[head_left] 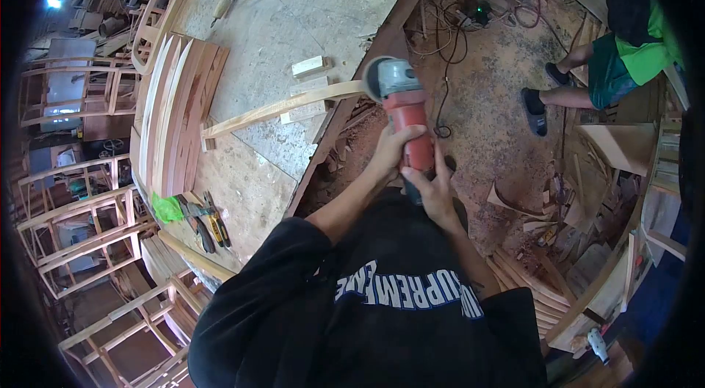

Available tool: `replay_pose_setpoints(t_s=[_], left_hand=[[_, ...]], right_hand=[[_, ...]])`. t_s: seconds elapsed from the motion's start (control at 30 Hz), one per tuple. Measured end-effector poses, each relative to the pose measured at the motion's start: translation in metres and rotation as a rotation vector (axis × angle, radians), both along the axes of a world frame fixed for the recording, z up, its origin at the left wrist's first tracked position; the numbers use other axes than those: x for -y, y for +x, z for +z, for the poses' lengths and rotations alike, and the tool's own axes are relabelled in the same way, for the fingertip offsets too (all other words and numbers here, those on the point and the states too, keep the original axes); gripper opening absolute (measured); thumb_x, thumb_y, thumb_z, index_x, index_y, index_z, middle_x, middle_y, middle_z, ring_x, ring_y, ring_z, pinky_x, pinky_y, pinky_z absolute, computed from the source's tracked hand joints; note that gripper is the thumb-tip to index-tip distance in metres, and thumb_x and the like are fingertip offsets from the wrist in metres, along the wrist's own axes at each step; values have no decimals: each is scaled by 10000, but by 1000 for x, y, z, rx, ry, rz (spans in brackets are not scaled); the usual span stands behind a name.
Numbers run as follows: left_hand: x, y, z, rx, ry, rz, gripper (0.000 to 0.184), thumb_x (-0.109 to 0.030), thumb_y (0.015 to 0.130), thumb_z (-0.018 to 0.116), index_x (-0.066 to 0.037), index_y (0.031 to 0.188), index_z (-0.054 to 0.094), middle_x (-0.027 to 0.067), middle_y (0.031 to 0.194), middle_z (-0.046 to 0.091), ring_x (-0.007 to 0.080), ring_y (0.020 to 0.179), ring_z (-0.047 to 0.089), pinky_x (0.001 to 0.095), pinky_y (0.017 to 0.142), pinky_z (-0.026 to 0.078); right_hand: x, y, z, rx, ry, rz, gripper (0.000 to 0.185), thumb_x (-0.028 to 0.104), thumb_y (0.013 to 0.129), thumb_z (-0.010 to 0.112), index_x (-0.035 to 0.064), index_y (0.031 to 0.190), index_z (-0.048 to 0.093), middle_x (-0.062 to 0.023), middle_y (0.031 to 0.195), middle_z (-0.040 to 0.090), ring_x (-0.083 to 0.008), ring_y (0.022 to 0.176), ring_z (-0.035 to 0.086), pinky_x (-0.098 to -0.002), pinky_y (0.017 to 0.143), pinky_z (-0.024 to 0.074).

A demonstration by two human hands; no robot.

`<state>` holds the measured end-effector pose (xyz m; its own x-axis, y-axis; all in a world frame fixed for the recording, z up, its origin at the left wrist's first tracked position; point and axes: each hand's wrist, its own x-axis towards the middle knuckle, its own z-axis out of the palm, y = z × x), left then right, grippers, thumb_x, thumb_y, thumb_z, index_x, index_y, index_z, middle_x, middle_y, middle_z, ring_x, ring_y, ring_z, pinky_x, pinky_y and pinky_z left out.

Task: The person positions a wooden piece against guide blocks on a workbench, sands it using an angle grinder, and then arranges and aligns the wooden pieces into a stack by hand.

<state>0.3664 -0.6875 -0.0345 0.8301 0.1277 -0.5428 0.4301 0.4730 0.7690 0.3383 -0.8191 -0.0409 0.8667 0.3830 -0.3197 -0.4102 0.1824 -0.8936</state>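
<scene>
Step in hand, as judged from the tool's position: dressing the outer end of the curved wooden strip (283, 107) with the red angle grinder (411, 120). The strip lies across the workbench (253, 160) at centre-left of the frame, over small wooden blocks (311, 66), its right end at the bench edge. The grinding disc (373, 78) meets that end; whether it bears on the wood cannot be determined. Left hand (397, 147): closed around the grinder's red body. Right hand (438, 196): clamped on its rear portion. No hand steadies the strip, so the next move would call for light, even pressure to avoid shifting it. Edges: the bench border runs diagonally from upper centre to below centre, just beside the disc. Room for the tool lies chiefly over the floor (488, 146) right of centre, where a cable (446, 87) trails; another person's legs (562, 98) stand well apart at upper right. At left, stacked curved pieces (180, 113) limit movement beyond the strip's far end.
</scene>
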Motion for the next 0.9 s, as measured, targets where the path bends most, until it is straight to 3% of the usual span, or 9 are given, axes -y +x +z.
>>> replay_pose_setpoints(t_s=[0.1,0.23,0.3,0.53,0.63,0.67,0.77,0.9], left_hand=[[-22,-14,11,5,-84,65,416,-287,818,660,-27,1111,520,93,940,611,186,815,618,321,740,516],[-42,-21,21,-13,-131,136,425,-299,829,648,-18,1119,516,101,951,609,197,836,616,330,766,518],[-42,-20,24,1,-195,169,431,-297,828,650,-14,1121,509,107,954,610,209,845,618,339,778,522],[-27,-12,-6,-49,-144,122,402,-261,831,647,-7,1115,518,114,929,619,212,814,624,336,753,523],[-6,6,-27,-33,125,60,321,-222,805,672,-7,1016,561,93,857,635,190,749,631,324,699,513],[6,12,-35,-43,135,100,303,-197,785,692,-12,990,566,81,839,625,178,722,616,320,676,506],[32,31,-67,-121,291,127,274,-183,747,732,-29,908,572,54,810,596,152,680,579,314,632,483],[46,39,-94,-204,274,75,315,-195,759,724,-27,968,559,61,829,589,157,695,578,318,632,486]], right_hand=[[-19,1,21,245,-141,23,813,316,777,733,-32,1394,334,-216,1266,502,-293,1149,523,-367,981,404],[-36,5,38,224,-100,96,882,323,769,746,-43,1426,285,-233,1284,506,-301,1178,523,-371,1002,398],[-40,2,30,261,-212,116,902,316,774,744,-41,1444,257,-234,1287,509,-293,1187,526,-359,999,401],[-25,3,9,256,-175,36,830,298,789,734,-25,1427,313,-192,1274,524,-250,1175,524,-337,981,411],[-9,8,-30,-122,168,-28,647,236,809,712,20,1352,434,-79,1163,553,-183,1021,562,-305,898,452],[-3,8,-46,-125,177,-24,647,236,809,712,20,1352,434,-79,1163,553,-183,1021,562,-305,898,452],[13,16,-97,-462,462,-53,539,202,867,636,53,1349,448,-53,1132,562,-140,979,574,-274,797,488],[39,24,-122,-545,463,74,591,238,880,623,54,1397,404,-80,1179,543,-154,1025,561,-289,860,464]])
